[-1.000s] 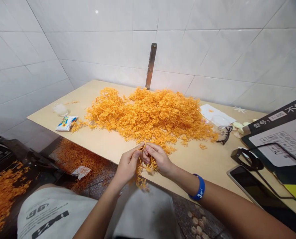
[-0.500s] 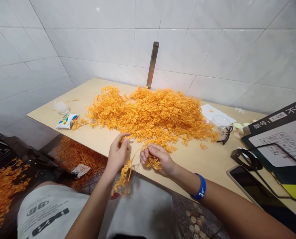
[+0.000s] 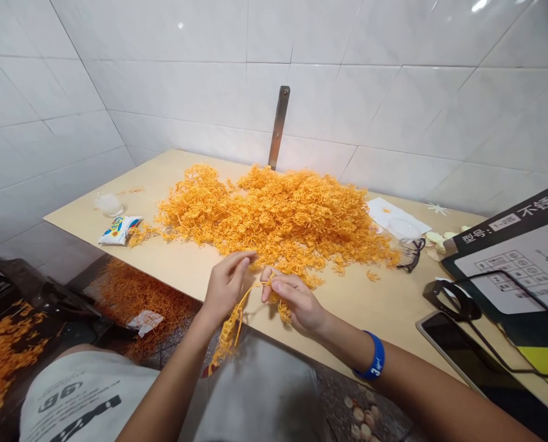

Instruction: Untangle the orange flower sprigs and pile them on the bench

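Well, in the head view, the only one I have, I work from the orange heap on the table: the orange strand hangs on its near side, dropping past the table's near edge. The right hand, in front of the heap, pinches the strand's upper end at the fingertips, with a tuft dangling below. Left of it, the left hand has thumb and forefinger parted, nothing visible between them. I'd expect the strand to be very light, limp and quick to snag, its thin branches easily torn, so I'd grip the plain stem near the top. I can't tell whether tuft and strand are one piece; curled fingers hide the join. The strand's tip is indistinct, and the heap's far side is hidden.
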Tool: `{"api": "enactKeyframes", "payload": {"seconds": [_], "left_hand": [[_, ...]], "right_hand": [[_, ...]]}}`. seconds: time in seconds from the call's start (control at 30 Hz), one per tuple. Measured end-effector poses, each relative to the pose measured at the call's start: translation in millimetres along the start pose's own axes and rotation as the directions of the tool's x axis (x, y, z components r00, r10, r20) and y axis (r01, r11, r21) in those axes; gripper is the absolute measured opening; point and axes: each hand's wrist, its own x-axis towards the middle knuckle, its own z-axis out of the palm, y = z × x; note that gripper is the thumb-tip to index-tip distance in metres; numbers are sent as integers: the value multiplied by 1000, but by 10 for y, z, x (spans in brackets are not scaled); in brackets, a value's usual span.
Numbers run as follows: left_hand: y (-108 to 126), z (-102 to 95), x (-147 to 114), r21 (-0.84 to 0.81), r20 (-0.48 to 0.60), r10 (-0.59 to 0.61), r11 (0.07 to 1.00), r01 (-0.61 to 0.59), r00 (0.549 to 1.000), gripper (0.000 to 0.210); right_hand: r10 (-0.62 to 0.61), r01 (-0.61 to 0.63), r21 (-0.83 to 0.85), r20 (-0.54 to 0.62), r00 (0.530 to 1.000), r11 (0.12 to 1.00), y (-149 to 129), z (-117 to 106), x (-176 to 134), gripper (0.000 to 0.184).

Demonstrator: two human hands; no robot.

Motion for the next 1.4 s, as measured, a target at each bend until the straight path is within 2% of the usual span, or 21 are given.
{"api": "enactKeyframes", "payload": {"seconds": [0.07,0.13,0.2,0.3,0.43,0.5,0.57,0.7,0.8,0.93,1.07,1.2,1.3,1.4], "left_hand": [[-6,-12,-119,-108,105,-111,987,122,988,31],[12,-24,-193,-169,246,-160,964,204,956,34],[46,-34,-231,-230,328,-194,933,277,925,39],[83,-19,-266,-337,280,-208,893,299,937,41],[52,54,-336,-481,134,-162,852,207,978,41],[30,85,-374,-530,65,-146,833,158,987,39],[21,108,-400,-547,76,-100,828,125,992,41],[39,144,-413,-440,226,6,893,97,974,64],[58,166,-400,-246,235,30,969,30,971,64],[75,156,-374,-58,255,74,996,-61,964,45],[55,59,-363,11,289,93,995,-100,953,33],[5,-101,-381,35,252,74,996,-86,965,19],[-1,-191,-397,48,232,43,997,-56,972,23],[30,-206,-405,42,205,68,996,-78,976,31]], "right_hand": [[12,-12,-30,11,1000,999,7,-6,3,38],[-7,9,-40,40,999,999,14,-2,7,37],[-63,68,-64,69,996,996,11,16,8,34],[-139,147,-134,65,988,980,-9,59,-6,34],[-175,176,-218,24,984,960,-9,93,-30,34],[-184,178,-202,-8,983,963,23,91,-31,33],[-166,158,-128,-52,985,979,71,87,-26,30],[-44,56,134,-89,995,989,143,98,-27,24],[57,-39,244,-66,996,969,149,114,-46,22],[89,-82,228,-23,996,970,133,118,-71,26],[78,-89,192,64,995,977,122,102,-73,23],[60,-76,137,113,992,988,113,81,-55,24],[99,-112,114,116,988,987,105,69,-49,29],[177,-210,209,167,970,955,92,63,-56,36]]}}
